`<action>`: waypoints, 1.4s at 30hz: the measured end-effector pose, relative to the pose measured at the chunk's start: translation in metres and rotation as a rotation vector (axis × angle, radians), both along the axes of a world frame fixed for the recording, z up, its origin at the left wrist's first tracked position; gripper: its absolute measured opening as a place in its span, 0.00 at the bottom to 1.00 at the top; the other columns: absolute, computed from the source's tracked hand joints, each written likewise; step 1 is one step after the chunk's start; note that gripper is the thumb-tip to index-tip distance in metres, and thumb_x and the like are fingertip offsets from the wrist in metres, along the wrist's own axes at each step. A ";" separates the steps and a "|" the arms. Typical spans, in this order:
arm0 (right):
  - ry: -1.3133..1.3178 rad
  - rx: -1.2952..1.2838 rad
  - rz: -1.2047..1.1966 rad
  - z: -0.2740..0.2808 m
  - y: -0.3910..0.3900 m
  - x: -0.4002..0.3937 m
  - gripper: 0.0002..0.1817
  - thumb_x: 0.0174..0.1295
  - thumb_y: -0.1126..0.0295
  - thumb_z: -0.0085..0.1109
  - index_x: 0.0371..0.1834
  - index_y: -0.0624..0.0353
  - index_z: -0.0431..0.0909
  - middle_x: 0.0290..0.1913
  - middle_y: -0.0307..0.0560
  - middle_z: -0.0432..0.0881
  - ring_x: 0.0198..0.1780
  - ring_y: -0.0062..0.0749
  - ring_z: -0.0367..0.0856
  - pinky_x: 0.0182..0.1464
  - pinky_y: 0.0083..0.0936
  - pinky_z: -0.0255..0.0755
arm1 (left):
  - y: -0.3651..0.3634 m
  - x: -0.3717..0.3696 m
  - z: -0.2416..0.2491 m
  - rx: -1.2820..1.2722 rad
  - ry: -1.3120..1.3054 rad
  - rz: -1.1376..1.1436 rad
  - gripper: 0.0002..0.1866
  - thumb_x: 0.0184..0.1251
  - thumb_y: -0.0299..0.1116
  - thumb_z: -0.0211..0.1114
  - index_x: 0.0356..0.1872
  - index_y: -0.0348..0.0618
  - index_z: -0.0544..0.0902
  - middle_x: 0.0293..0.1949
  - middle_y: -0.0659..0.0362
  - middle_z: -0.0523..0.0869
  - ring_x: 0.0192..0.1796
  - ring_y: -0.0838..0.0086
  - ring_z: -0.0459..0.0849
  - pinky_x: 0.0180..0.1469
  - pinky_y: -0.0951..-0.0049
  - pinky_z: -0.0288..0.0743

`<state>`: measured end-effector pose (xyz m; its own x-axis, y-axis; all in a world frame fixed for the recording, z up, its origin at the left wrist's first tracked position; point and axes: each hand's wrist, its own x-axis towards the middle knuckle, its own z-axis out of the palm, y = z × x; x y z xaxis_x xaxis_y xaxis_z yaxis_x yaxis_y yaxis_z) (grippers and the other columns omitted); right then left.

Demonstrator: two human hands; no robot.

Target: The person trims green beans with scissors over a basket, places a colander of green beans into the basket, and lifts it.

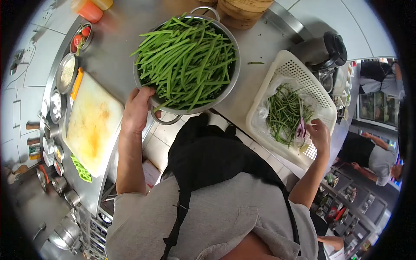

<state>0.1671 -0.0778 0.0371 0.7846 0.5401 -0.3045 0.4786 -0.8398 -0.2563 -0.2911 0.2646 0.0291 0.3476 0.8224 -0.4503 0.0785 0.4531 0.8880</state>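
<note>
Long green beans (pixel 186 63) heap above the rim of a two-handled metal pot (pixel 236 71) at the front edge of the steel counter. My left hand (pixel 141 108) grips the pot's rim beside its near loop handle, thumb on top. On the right, a white perforated plastic basket (pixel 255 106) holds a clear plastic bag (pixel 261 113) with green bean trimmings (pixel 281 112). Scissors with purple handles (pixel 300 130) lie on the trimmings, blades pointing away. My right hand (pixel 319 135) is over the basket's near right side, fingers loosely bent and apart, fingertips right by the scissor handles.
A stained white cutting board (pixel 93 125) and an orange-handled knife (pixel 77 84) lie at left, near small bowls. Behind are a bamboo steamer (pixel 242 13) and a dark-lidded jug (pixel 318 50). Two people (pixel 368 151) stand at far right.
</note>
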 end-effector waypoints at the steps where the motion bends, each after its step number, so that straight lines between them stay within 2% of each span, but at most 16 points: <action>1: 0.003 -0.007 -0.007 -0.002 0.001 -0.002 0.22 0.60 0.56 0.73 0.47 0.63 0.84 0.34 0.56 0.90 0.36 0.41 0.90 0.42 0.36 0.78 | -0.003 0.001 0.005 -0.011 -0.020 -0.029 0.16 0.69 0.35 0.60 0.43 0.28 0.79 0.29 0.51 0.84 0.23 0.68 0.81 0.20 0.68 0.73; 3: -0.016 -0.003 0.051 -0.006 0.000 -0.006 0.21 0.61 0.56 0.72 0.46 0.63 0.84 0.36 0.55 0.90 0.38 0.42 0.90 0.43 0.36 0.79 | -0.007 0.004 0.013 -0.010 0.006 -0.022 0.15 0.69 0.35 0.59 0.43 0.28 0.79 0.29 0.51 0.85 0.21 0.67 0.81 0.20 0.68 0.73; 5: -0.007 0.012 0.009 -0.002 0.003 -0.020 0.20 0.62 0.56 0.70 0.46 0.62 0.84 0.37 0.55 0.90 0.39 0.43 0.91 0.43 0.37 0.79 | -0.009 0.010 0.021 -0.001 0.031 0.018 0.15 0.69 0.35 0.59 0.43 0.29 0.79 0.30 0.51 0.85 0.21 0.67 0.80 0.20 0.69 0.74; 7: -0.101 0.071 0.097 -0.004 -0.001 -0.021 0.21 0.64 0.58 0.71 0.50 0.65 0.85 0.36 0.55 0.90 0.36 0.37 0.88 0.41 0.34 0.78 | -0.013 0.020 0.035 0.012 0.080 -0.040 0.14 0.69 0.35 0.59 0.44 0.31 0.79 0.31 0.52 0.85 0.21 0.68 0.81 0.19 0.70 0.74; 11: -0.153 0.221 0.024 0.003 -0.022 -0.028 0.19 0.64 0.58 0.70 0.48 0.62 0.85 0.36 0.54 0.90 0.37 0.38 0.90 0.41 0.34 0.78 | -0.017 0.042 0.047 0.038 0.064 -0.168 0.16 0.72 0.40 0.57 0.47 0.35 0.79 0.32 0.54 0.85 0.23 0.70 0.81 0.15 0.71 0.71; 13: -0.025 0.470 -0.143 0.006 -0.039 -0.028 0.18 0.65 0.60 0.72 0.49 0.64 0.85 0.37 0.52 0.90 0.34 0.31 0.87 0.40 0.29 0.77 | -0.026 0.058 0.055 0.049 0.092 -0.233 0.17 0.75 0.42 0.56 0.47 0.35 0.78 0.32 0.53 0.85 0.23 0.70 0.82 0.15 0.70 0.72; 14: -0.017 0.518 -0.212 0.013 -0.043 -0.031 0.17 0.67 0.63 0.71 0.49 0.66 0.85 0.36 0.47 0.89 0.34 0.23 0.84 0.40 0.22 0.76 | -0.038 0.075 0.068 0.037 0.099 -0.211 0.16 0.69 0.35 0.56 0.46 0.30 0.77 0.33 0.49 0.85 0.23 0.66 0.82 0.18 0.68 0.76; 19: -0.047 0.762 -0.331 0.025 -0.091 -0.025 0.15 0.70 0.65 0.69 0.50 0.67 0.84 0.36 0.38 0.86 0.37 0.15 0.79 0.41 0.16 0.73 | -0.085 0.138 0.071 0.031 0.108 -0.378 0.17 0.69 0.35 0.58 0.48 0.28 0.78 0.33 0.47 0.85 0.25 0.62 0.83 0.20 0.65 0.77; 22: -0.009 0.927 -0.388 0.023 -0.127 -0.012 0.13 0.72 0.67 0.67 0.49 0.67 0.84 0.38 0.35 0.85 0.37 0.14 0.78 0.41 0.14 0.72 | -0.112 0.175 0.065 -0.051 0.013 -0.608 0.16 0.71 0.35 0.57 0.43 0.29 0.82 0.34 0.49 0.86 0.27 0.64 0.85 0.23 0.65 0.78; 25: -0.045 0.935 -0.453 0.022 -0.152 -0.002 0.12 0.72 0.67 0.67 0.49 0.67 0.84 0.37 0.35 0.84 0.36 0.14 0.77 0.41 0.15 0.73 | -0.122 0.202 0.015 -0.016 0.004 -0.664 0.16 0.72 0.36 0.56 0.41 0.29 0.82 0.34 0.50 0.86 0.28 0.66 0.85 0.25 0.67 0.78; 26: -0.049 0.946 -0.478 0.022 -0.158 0.000 0.13 0.71 0.67 0.68 0.49 0.67 0.84 0.37 0.35 0.84 0.36 0.15 0.77 0.41 0.15 0.73 | -0.126 0.211 0.011 -0.005 0.003 -0.666 0.16 0.72 0.36 0.56 0.41 0.29 0.82 0.34 0.50 0.86 0.28 0.66 0.85 0.25 0.67 0.78; 28: -0.053 0.961 -0.485 0.016 -0.170 0.006 0.13 0.71 0.67 0.68 0.49 0.67 0.84 0.36 0.35 0.84 0.36 0.15 0.77 0.42 0.15 0.73 | -0.137 0.232 0.010 -0.113 -0.010 -0.836 0.16 0.72 0.35 0.55 0.41 0.29 0.83 0.34 0.52 0.85 0.30 0.68 0.84 0.26 0.69 0.79; 33: 0.016 0.976 -0.481 -0.006 -0.186 0.020 0.13 0.71 0.66 0.69 0.49 0.67 0.84 0.37 0.35 0.84 0.38 0.16 0.78 0.43 0.16 0.73 | -0.151 0.258 -0.008 -0.133 0.058 -0.799 0.16 0.72 0.34 0.53 0.44 0.30 0.83 0.38 0.52 0.86 0.34 0.69 0.85 0.27 0.69 0.80; 35: 0.050 0.980 -0.493 -0.017 -0.186 0.026 0.14 0.71 0.66 0.68 0.49 0.67 0.83 0.38 0.36 0.85 0.40 0.17 0.80 0.45 0.17 0.75 | -0.152 0.262 -0.009 -0.153 0.095 -0.786 0.16 0.74 0.33 0.53 0.50 0.29 0.81 0.38 0.52 0.86 0.32 0.69 0.84 0.27 0.69 0.80; 38: 0.137 0.944 -0.468 -0.029 -0.174 0.032 0.14 0.71 0.66 0.68 0.50 0.67 0.83 0.39 0.39 0.87 0.43 0.19 0.83 0.49 0.19 0.77 | -0.151 0.262 -0.011 -0.151 0.169 -0.732 0.16 0.73 0.34 0.52 0.46 0.31 0.83 0.37 0.54 0.86 0.32 0.69 0.84 0.28 0.69 0.81; 42: 0.203 0.886 -0.408 -0.040 -0.154 0.043 0.15 0.71 0.65 0.68 0.50 0.67 0.84 0.40 0.39 0.87 0.44 0.19 0.83 0.50 0.19 0.77 | -0.143 0.255 -0.021 -0.123 0.165 -0.729 0.16 0.73 0.34 0.52 0.46 0.32 0.83 0.37 0.54 0.87 0.32 0.70 0.84 0.28 0.68 0.81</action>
